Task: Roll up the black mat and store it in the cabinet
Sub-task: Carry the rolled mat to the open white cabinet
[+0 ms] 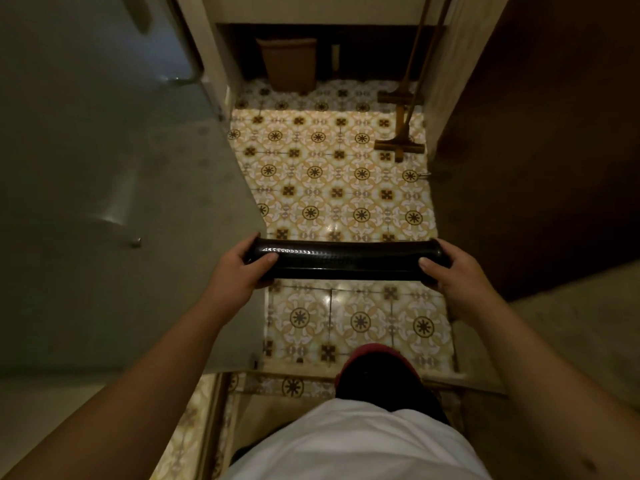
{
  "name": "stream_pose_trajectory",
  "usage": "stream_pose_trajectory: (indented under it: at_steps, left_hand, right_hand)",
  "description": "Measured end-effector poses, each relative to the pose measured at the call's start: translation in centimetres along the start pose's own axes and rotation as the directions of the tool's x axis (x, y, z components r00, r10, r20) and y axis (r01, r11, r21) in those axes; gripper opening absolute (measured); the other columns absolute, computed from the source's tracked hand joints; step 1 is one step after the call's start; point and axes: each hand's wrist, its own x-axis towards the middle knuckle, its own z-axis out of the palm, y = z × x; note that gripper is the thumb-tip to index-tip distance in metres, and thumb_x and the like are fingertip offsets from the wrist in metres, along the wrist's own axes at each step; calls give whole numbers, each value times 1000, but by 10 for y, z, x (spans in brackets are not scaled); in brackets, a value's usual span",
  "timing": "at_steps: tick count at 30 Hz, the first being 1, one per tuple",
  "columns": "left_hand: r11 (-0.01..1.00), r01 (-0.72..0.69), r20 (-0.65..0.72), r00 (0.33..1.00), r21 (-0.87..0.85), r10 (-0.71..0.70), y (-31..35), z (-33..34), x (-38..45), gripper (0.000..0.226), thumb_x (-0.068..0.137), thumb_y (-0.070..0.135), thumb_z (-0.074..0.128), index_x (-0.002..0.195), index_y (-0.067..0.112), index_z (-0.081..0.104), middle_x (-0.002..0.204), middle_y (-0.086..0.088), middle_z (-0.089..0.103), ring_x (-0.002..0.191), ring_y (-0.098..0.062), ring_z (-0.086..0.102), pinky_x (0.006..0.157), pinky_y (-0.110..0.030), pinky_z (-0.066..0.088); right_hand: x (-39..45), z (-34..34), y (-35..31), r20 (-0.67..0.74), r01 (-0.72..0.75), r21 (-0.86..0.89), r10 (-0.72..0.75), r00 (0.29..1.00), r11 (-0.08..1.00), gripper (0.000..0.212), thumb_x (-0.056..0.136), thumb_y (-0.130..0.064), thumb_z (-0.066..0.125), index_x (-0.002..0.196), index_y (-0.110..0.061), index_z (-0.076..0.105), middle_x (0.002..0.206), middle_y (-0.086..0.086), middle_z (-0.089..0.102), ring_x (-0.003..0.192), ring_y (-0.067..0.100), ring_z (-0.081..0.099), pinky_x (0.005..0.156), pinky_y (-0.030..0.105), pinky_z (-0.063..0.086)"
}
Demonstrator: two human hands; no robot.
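Note:
The black mat (346,259) is rolled into a tight, shiny tube and held level above the patterned tile floor. My left hand (239,268) grips its left end, thumb on top. My right hand (453,268) grips its right end the same way. Both forearms reach forward from the bottom of the view. I cannot tell which surface here is the cabinet; a grey metal door (104,185) stands to my left.
A brown woven bin (289,64) stands under a counter at the far end. Two wooden-handled floor tools (400,145) lean at the far right. A dark brown wall (540,133) closes the right side. My foot (377,375) stands on the tiles (332,174).

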Motion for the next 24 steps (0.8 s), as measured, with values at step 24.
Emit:
stream_pose_trajectory:
  at_steps: [24]
  left_hand:
    - [997, 73, 31, 997, 0, -73, 78, 3, 311, 61, 92, 20, 62, 146, 14, 36, 128, -8, 52, 98, -14, 63, 71, -29, 58]
  right_hand:
    - [300, 50, -144, 79, -8, -86, 15, 997, 996, 36, 95, -11, 56, 130, -14, 55, 117, 6, 63, 103, 21, 63, 70, 23, 50]
